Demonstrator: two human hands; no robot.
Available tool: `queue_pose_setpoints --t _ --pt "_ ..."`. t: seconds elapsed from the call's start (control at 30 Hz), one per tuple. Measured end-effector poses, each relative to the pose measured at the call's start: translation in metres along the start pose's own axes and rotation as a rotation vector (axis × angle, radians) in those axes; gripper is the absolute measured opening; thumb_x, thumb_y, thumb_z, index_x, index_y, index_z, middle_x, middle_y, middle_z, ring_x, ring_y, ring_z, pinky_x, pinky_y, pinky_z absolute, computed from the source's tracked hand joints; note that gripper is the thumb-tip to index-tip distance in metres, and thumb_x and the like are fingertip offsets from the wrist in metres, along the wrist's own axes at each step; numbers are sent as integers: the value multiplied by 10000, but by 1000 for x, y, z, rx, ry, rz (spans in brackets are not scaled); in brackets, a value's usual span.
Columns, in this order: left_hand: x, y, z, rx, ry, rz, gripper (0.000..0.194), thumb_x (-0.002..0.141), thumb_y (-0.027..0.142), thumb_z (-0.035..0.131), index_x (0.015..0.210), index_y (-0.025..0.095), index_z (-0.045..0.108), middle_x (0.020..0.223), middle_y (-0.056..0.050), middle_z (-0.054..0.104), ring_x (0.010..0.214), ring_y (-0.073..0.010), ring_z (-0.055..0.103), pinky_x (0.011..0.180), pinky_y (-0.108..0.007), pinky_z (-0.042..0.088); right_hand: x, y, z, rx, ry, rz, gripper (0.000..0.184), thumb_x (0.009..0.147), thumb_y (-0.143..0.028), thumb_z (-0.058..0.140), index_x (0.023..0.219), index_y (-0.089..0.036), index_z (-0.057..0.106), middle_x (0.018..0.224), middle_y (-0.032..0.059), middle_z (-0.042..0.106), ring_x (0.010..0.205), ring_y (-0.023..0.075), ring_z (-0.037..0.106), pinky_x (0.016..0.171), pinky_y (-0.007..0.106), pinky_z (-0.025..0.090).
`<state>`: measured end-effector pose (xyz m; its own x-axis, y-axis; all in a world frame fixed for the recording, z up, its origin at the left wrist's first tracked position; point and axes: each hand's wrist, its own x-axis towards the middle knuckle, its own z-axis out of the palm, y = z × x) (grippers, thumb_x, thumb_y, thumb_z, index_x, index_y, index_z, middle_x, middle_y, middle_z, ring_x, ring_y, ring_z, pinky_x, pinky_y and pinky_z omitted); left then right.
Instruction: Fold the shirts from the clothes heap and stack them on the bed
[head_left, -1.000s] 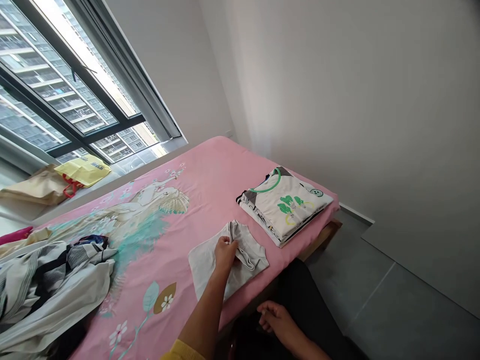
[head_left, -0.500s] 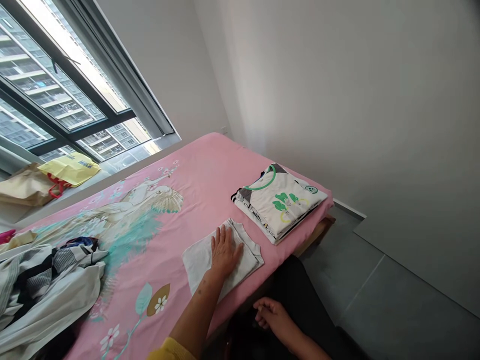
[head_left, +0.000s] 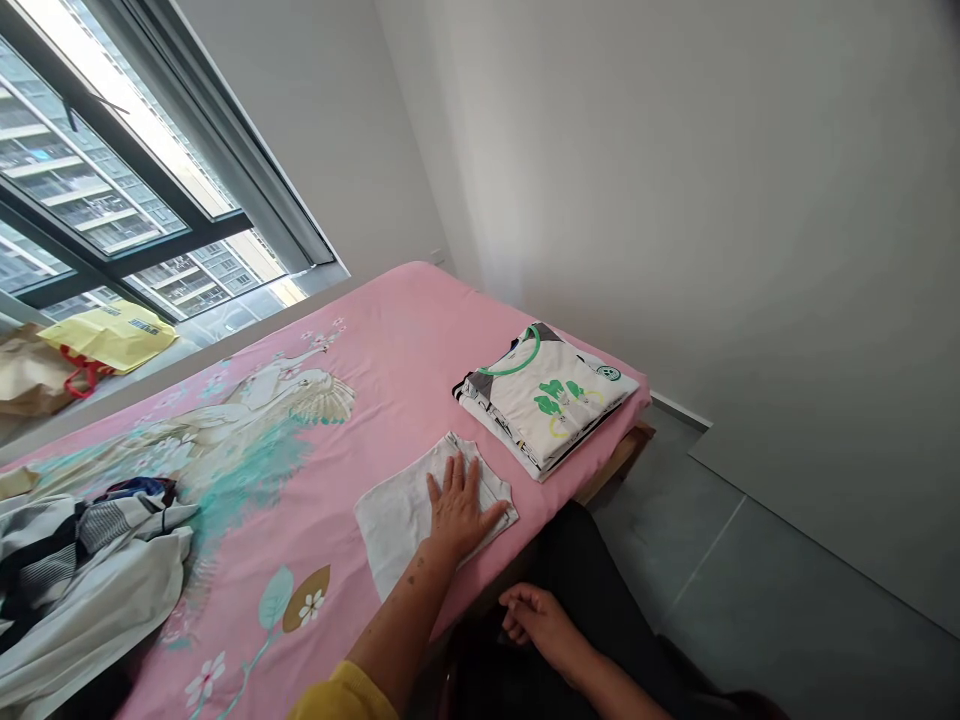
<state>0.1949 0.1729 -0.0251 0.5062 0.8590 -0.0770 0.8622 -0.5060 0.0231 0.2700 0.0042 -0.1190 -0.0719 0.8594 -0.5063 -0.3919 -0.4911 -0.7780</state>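
My left hand lies flat, fingers spread, on a folded white garment near the bed's edge. The garment's exact kind is hard to make out, since the hand and forearm cover part of it. Over my dark-clothed leg, my right hand hangs with its fingers loosely curled in and nothing visible in them. Just beyond the white garment is a neat stack of folded shirts; the top one is white with a green collar and green print.
A loose heap of clothes lies at the left on the pink bedsheet. Yellow and brown bags rest by the window. A wall runs along the far right, above grey floor tiles.
My left hand has slid to the right across the white garment, toward its right side. The view has shifted slightly. My right hand stays curled over my leg.
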Motion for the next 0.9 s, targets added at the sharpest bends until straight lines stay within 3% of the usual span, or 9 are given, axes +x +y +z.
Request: queue_pose_setpoints --t 0.17,0.27,0.4,0.67,0.8,0.9 --pt "-7 7 1 -29 -59 39 975 687 783 397 1458 209 229 1546 -141 95 1411 -352 29 1073 -622 -47 -4 -3 2 8 8 0 451 630 -543 618 849 -150 584 645 -8 579 551 97 510 547 230 359" --pt "-4 0 -5 -65 -52 21 918 749 746 340 1469 202 173 1551 -131 63 1417 -318 28 1087 -602 -16 -6 -5 2 21 10 -4 444 635 -531 619 856 -148 587 653 -7 582 561 98 518 548 229 366" --pt "8 -12 -11 -66 34 -105 816 847 644 227 1472 128 124 1550 -133 55 1423 -271 19 1110 -557 -3 -8 -5 2 18 10 -11 449 633 -534 626 856 -146 595 653 -4 585 567 100 529 553 232 373" --pt "28 -19 -3 -56 -77 -139 903 789 708 288 1470 133 141 1544 -147 91 1419 -302 46 1097 -580 -10 -2 3 0 22 26 -25 491 640 -565 617 871 -133 594 666 9 585 578 106 528 553 237 376" --pt "17 -16 -16 -89 -136 -119 903 779 735 264 1468 162 153 1546 -144 84 1418 -308 51 1089 -604 33 -2 4 0 -3 24 -24 474 648 -552 615 871 -135 597 667 11 591 582 109 530 563 243 384" --pt "-11 -9 -23 -80 -71 14 861 792 716 281 1459 178 193 1544 -134 119 1418 -292 81 1097 -601 35 -4 1 1 10 27 -22 456 659 -538 609 875 -136 594 674 11 596 587 109 535 576 247 392"
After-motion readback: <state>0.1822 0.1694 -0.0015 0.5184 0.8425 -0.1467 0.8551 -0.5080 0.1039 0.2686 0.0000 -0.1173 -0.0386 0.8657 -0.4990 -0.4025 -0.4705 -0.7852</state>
